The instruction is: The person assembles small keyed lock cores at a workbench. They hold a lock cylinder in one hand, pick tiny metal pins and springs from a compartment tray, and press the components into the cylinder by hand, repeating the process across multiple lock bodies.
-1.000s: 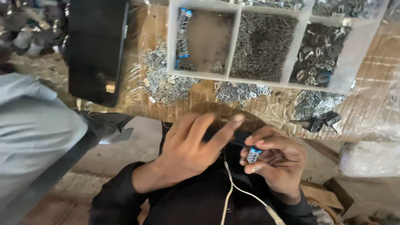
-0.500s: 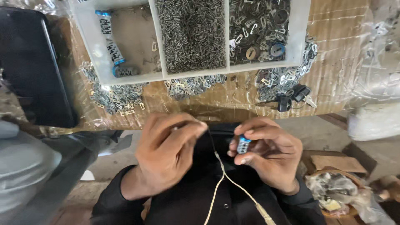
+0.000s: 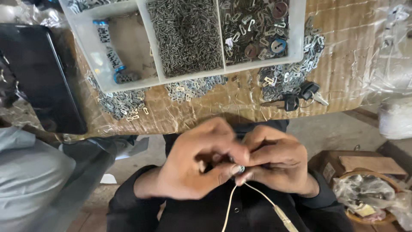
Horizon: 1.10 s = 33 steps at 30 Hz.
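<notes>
My left hand and right hand pressed together at lap, below edge of cardboard-covered table. Fingers of both curled tight, pinching small blue-and-metal cylindrical part between fingertips; part mostly hidden, only tip shows. Thin cream cable hangs below hands, over black clothing. On table above: white plastic compartment tray filled with small metal pins and clips, loose silver clips spilled beside it, black-headed keys near right, black flat tablet at left.

Soft, dim daylight, glare on the plastic wrap, slight motion blur, edges bent by a wide lens.
</notes>
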### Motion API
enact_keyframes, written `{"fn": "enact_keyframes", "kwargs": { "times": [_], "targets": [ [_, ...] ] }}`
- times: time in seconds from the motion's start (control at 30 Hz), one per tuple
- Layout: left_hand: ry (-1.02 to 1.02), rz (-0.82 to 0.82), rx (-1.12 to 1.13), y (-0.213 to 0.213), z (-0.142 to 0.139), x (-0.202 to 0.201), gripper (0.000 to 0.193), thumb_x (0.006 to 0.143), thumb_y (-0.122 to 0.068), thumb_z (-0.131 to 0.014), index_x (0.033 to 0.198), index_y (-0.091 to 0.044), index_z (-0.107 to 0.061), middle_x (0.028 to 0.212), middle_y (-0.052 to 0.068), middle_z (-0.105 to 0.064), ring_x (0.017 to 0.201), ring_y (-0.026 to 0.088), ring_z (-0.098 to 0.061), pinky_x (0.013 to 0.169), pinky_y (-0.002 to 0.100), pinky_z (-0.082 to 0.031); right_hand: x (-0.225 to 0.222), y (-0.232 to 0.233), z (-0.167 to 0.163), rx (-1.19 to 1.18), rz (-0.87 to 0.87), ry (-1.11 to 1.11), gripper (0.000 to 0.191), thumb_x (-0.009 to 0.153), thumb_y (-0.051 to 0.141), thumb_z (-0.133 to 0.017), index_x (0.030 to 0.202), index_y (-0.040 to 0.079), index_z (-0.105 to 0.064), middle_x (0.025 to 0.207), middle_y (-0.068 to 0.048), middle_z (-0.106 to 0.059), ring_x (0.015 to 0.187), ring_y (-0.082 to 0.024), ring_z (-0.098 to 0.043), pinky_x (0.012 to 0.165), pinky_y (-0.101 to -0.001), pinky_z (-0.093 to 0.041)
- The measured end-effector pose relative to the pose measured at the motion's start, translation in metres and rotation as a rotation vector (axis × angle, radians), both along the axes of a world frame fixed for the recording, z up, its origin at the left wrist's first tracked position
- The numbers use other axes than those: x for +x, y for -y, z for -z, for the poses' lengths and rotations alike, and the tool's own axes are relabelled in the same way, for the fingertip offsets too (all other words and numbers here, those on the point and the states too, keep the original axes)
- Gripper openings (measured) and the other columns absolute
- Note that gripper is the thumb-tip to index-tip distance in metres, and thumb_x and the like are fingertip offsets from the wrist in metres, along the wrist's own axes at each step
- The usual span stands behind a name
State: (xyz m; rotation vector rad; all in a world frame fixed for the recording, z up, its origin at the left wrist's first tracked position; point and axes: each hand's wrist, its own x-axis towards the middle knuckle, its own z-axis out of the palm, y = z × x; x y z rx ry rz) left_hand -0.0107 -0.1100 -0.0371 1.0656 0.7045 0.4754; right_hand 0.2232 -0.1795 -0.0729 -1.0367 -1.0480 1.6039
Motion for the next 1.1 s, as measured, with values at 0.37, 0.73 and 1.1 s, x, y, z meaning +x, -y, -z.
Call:
{"fn": "enact_keyframes", "kwargs": {
  "times": [0.37, 0.73, 1.1],
  "targets": [
    [-0.641, -0.029, 1.070, -0.038, -0.012, 0.044, 0.050, 0.097, -0.019, -0.079, 0.143, -0.007, -0.062, 0.115, 0.009, -0.056, 0.102, 0.026, -0.062, 0.090, 0.040, -0.055, 0.011, 0.038, -0.004, -0.094, 0.420, -0.130, 0.036, 0.082, -0.010, -0.085, 0.115, -0.003, -0.073, 0.111, -0.020, -0.067, 0.087, -0.027, -0.073, 0.067, -0.0348, -0.068],
    [-0.725, -0.077, 1.169, -0.016, -0.003, 0.039, 0.049, 0.096, -0.024, -0.083, 0.138, -0.006, -0.064, 0.111, 0.010, -0.055, 0.098, 0.028, -0.061, 0.086, 0.039, -0.055, 0.028, 0.020, -0.009, 0.036, 0.223, -0.153, 0.031, 0.088, 0.003, -0.084, 0.116, 0.001, -0.072, 0.111, -0.019, -0.069, 0.087, -0.025, -0.076, 0.067, -0.0328, -0.071],
    [-0.574, -0.047, 1.416, -0.020, 0.009, 0.025, 0.029, 0.084, -0.012, -0.080, 0.111, -0.006, -0.071, 0.109, 0.005, -0.064, 0.101, 0.023, -0.064, 0.079, 0.032, -0.059, 0.015, 0.014, -0.008, -0.058, 0.156, -0.144, 0.030, 0.088, -0.005, -0.083, 0.115, -0.002, -0.072, 0.116, -0.022, -0.066, 0.090, -0.027, -0.076, 0.071, -0.0336, -0.070]
  ]
}}
